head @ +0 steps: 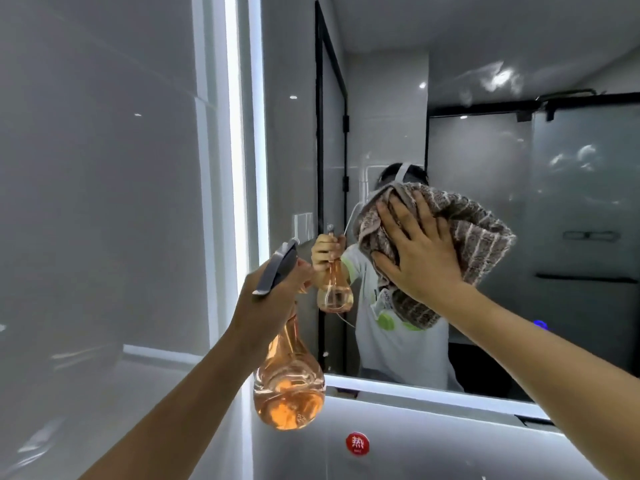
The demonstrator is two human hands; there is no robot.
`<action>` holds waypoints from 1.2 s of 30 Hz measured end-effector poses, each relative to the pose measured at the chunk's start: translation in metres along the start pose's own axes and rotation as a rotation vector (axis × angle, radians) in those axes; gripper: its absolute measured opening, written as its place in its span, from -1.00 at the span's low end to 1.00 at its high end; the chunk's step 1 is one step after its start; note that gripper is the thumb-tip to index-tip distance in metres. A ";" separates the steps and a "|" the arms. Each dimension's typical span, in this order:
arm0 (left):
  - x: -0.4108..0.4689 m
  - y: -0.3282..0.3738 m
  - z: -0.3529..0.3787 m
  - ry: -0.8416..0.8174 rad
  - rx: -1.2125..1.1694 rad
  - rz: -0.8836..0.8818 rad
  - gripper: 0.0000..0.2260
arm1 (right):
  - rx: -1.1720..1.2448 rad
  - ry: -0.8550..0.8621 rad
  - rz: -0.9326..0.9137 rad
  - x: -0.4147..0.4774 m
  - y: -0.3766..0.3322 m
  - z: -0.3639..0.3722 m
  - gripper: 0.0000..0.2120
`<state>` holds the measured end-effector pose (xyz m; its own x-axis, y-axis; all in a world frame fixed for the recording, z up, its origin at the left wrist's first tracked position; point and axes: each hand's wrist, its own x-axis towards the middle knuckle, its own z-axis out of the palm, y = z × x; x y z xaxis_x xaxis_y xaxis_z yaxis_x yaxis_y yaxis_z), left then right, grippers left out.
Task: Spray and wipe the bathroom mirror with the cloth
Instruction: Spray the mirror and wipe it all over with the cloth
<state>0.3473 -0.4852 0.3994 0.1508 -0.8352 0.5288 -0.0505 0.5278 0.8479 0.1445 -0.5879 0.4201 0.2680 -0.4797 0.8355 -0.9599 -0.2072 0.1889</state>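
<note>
- The right hand (420, 252) lies flat with fingers spread, palm pressing a brown striped cloth (478, 233) against the bathroom mirror (485, 109).
- The cloth is bunched under that palm: it spills out above the fingertips, to the right of the hand, and hangs down below the wrist. No finger curls around it; it is held only by the pressure of the open hand on the glass.
- The cloth sits in the lower middle of the mirror, covering the reflection of the person's head.
- The left hand (273, 296) is closed around the neck of a spray bottle (289, 386), just under its grey trigger head (277, 266).
- The bottle hangs upright below the fist, clear with orange-pink liquid in its round belly, just in front of the mirror's lower left corner and not touching the glass as far as can be seen.
- Bottle and cloth are apart, the bottle to the left and lower.
- A lit strip (258, 133) runs along the mirror's left and bottom edges.
- A red round sticker (357, 444) sits on the wall below the mirror.
</note>
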 end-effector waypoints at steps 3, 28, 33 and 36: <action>0.000 0.001 0.001 -0.009 -0.010 0.010 -0.87 | -0.069 0.012 -0.080 -0.022 0.002 0.008 -0.38; 0.004 0.017 0.085 -0.061 0.116 -0.078 -0.79 | -0.152 -0.036 0.030 -0.058 0.078 -0.026 -0.41; 0.011 0.017 0.089 -0.063 0.155 -0.073 -0.74 | -0.122 -0.056 0.020 -0.058 0.080 -0.025 -0.40; 0.010 0.019 0.091 -0.038 0.169 -0.083 -0.80 | -0.088 -0.083 0.022 -0.058 0.078 -0.028 -0.40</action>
<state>0.2579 -0.4978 0.4241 0.1237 -0.8817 0.4554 -0.2047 0.4263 0.8811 0.0513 -0.5524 0.4006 0.2491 -0.5530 0.7950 -0.9682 -0.1216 0.2187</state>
